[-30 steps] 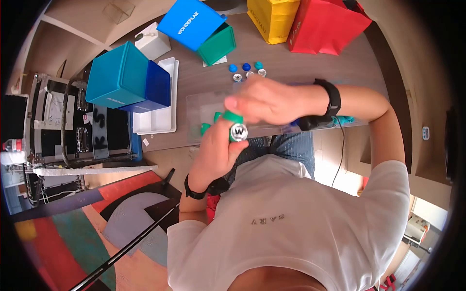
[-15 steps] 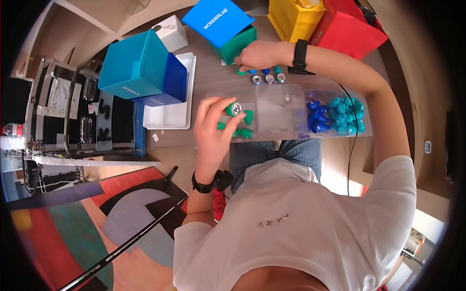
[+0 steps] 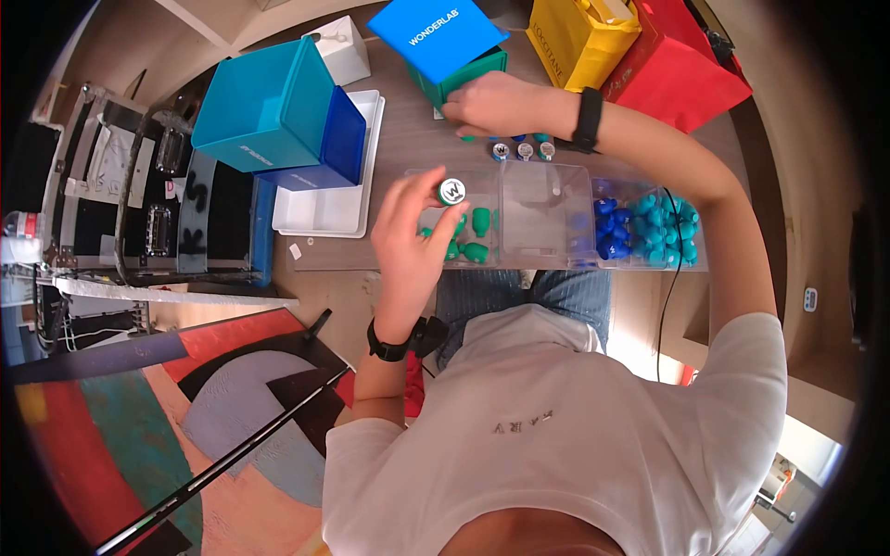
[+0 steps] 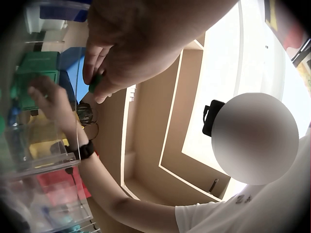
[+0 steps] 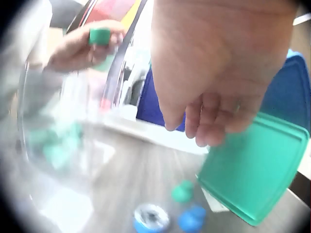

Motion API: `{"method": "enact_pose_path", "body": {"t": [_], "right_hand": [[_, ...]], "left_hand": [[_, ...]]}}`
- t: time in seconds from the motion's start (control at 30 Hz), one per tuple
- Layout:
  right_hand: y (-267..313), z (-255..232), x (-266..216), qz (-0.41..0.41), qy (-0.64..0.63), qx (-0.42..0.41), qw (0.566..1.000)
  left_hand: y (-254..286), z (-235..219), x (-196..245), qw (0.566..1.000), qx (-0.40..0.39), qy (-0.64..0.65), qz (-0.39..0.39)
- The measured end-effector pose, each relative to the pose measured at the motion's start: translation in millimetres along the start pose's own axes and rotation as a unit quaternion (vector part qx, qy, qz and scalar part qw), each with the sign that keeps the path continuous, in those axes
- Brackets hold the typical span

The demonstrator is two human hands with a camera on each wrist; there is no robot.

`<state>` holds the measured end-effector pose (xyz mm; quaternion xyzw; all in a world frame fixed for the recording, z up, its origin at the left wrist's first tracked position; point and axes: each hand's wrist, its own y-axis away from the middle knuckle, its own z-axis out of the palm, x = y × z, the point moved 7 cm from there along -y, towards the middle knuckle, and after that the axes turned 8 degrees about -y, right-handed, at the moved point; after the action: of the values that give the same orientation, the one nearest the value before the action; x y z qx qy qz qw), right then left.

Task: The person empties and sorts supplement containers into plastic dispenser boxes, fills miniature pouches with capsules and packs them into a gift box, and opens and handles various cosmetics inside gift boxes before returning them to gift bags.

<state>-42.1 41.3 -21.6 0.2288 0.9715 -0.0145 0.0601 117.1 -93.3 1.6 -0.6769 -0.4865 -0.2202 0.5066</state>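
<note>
My left hand (image 3: 404,236) pinches a small green bottle (image 3: 451,192) between thumb and fingers, its silver top with a black W facing up. It is held over a clear tray compartment (image 3: 414,199) with several green bottles (image 3: 475,252) in it. Farther back, my right hand (image 3: 505,104) hovers in front of a green box (image 3: 484,63), fingers loosely bent and nothing in them. Below those fingers, a green cap (image 5: 183,191) lies on the table beside a blue cap (image 5: 193,218). A blue bottle (image 5: 151,218) with a silver top stands near the caps.
Dark blue bottles (image 3: 612,227) and teal bottles (image 3: 660,232) fill clear compartments at the right. Teal (image 3: 264,107) and dark blue (image 3: 341,139) boxes stand on a white tray (image 3: 306,213) at left. Yellow (image 3: 579,42) and red (image 3: 681,69) bags stand at the back right.
My right hand has left the green bottle and moved away to the row of caps, where a green cap now lies, let go. The left hand still holds the bottle, over the tray.
</note>
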Motion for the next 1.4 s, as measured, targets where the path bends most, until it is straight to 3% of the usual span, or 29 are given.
{"method": "enact_pose_path", "body": {"t": [0.03,0.1,0.13,0.2,0.23,0.3,0.43,0.53,0.67,0.7,0.73,0.77,0.83,0.87,0.93,1.03,1.1,1.4], "right_hand": [[4,-16,-14,0.000,-0.001,-0.001,1.000],[14,-59,-49,-0.016,-0.232,0.035,0.972],[20,-72,-64,-0.014,-0.233,0.036,0.972],[33,-89,-93,-0.051,-0.350,0.029,0.935],[37,-87,-95,-0.048,-0.350,0.032,0.935],[47,-89,-107,-0.118,-0.218,0.107,0.963],[52,-82,-110,-0.143,-0.173,0.104,0.969],[48,-81,-101,-0.125,-0.247,0.071,0.958],[41,-74,-86,-0.124,-0.215,0.063,0.967],[38,-73,-78,-0.116,-0.209,0.069,0.969],[35,-70,-70,-0.109,-0.204,0.075,0.970],[31,-67,-62,-0.109,-0.203,0.073,0.970],[27,-49,-38,-0.068,-0.130,0.038,0.988],[25,-40,-29,-0.053,-0.130,0.027,0.990],[22,-18,-18,-0.053,-0.136,-0.006,0.989],[16,10,-12,-0.063,-0.153,-0.046,0.985],[13,26,-8,-0.060,-0.125,-0.080,0.987],[3,41,-7,-0.041,-0.096,-0.058,0.993]], "left_hand": [[0,0,-1,1.000,0.011,-0.002,-0.007],[2,5,-8,0.999,0.017,0.039,-0.028],[2,7,-12,0.995,0.024,0.080,-0.046],[2,9,-12,0.994,0.017,0.100,-0.048],[1,9,-13,0.992,0.013,0.118,-0.049],[1,10,-14,0.989,0.004,0.139,-0.058],[0,13,-20,0.970,-0.021,0.226,-0.083],[-2,15,-15,0.968,-0.045,0.228,-0.099],[-1,12,-19,0.965,-0.024,0.234,-0.114],[-4,3,-9,0.997,-0.017,0.065,-0.042],[-5,-2,0,0.994,-0.010,-0.107,0.030],[-4,-5,-2,0.994,-0.008,-0.106,0.029],[1,-7,0,0.958,0.004,-0.273,0.087],[3,-8,-4,0.958,0.006,-0.272,0.086],[9,0,-14,0.935,-0.036,-0.341,0.088],[10,0,-30,0.972,-0.053,-0.229,0.027],[9,0,-26,0.967,-0.053,-0.245,0.034],[9,1,-28,0.969,-0.052,-0.241,0.034]]}}
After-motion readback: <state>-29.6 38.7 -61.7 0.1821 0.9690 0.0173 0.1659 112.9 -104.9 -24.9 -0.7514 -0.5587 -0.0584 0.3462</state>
